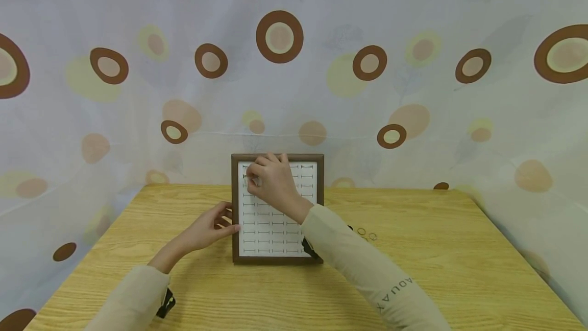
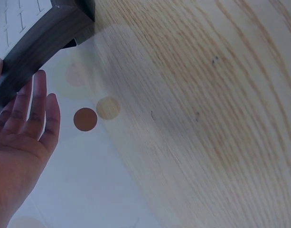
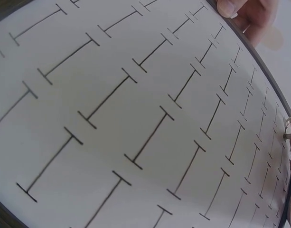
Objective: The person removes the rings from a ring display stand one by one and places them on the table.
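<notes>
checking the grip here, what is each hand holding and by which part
Right hand pinches a small ring at the ring tray; which part is unclear. Left hand only steadies the tray's left edge.

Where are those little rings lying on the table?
In the head view, the small rings lie on the wooden table, just right of the brown-framed slotted board and beside the right sleeve.

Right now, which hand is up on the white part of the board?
The right hand. Its curled fingers are near the top left of the white slotted board, pinching something small. The left hand only rests flat against the board's brown left edge.
</notes>
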`<state>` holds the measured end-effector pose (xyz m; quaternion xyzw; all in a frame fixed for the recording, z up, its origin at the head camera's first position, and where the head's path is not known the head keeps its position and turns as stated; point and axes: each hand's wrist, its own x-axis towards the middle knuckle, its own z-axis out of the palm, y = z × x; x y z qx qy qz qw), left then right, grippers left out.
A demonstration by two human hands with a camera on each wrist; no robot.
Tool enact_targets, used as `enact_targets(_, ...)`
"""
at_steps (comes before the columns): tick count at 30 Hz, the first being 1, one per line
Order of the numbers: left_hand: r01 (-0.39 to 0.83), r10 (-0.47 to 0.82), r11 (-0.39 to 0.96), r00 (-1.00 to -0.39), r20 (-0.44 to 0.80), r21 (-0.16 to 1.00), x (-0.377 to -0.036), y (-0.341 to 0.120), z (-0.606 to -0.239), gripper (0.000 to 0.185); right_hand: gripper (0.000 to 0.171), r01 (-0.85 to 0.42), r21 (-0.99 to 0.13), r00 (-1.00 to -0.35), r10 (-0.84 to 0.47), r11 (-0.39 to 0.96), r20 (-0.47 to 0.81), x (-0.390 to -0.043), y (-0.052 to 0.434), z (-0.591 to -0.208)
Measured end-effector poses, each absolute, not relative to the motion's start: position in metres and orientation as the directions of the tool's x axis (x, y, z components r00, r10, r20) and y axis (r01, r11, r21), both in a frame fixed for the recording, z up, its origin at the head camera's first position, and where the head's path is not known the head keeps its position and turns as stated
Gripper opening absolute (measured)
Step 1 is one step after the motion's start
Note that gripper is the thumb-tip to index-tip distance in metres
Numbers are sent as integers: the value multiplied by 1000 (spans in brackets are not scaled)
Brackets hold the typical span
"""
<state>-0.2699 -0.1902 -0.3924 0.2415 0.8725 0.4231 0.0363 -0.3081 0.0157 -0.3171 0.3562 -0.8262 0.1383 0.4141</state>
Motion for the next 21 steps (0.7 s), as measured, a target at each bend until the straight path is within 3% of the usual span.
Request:
enact_targets(13, 405, 454, 525, -877, 156, 749, -272, -189, -392, 50, 5, -763, -6, -399, -465, 646, 790, -301, 13, -311)
enact_targets(21, 410, 458, 526, -875, 159, 745, -272, -189, -393, 50, 5, -752, -51, -466, -475, 657, 747, -296, 21, -307)
